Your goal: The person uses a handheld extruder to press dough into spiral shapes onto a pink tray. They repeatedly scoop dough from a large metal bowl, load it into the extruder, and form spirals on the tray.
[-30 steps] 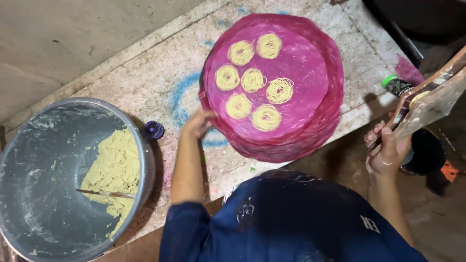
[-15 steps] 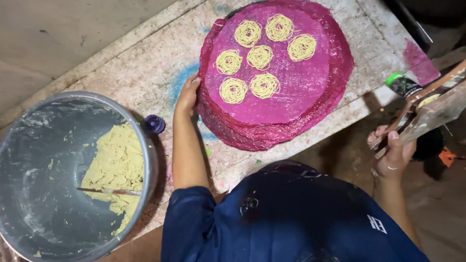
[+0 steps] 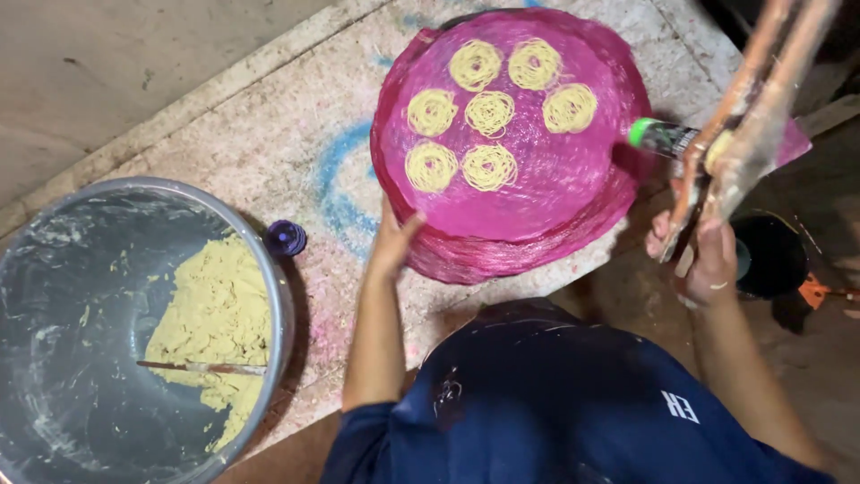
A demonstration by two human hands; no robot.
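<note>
A seventh noodle coil is now counted on the pink woven tray, one more than half a second earlier, so the top tray is judged nearly filled. The left hand is laid flat against its near edge. The wooden press is gripped by the right hand. No labels can be made out on the green-capped bottle.
</note>
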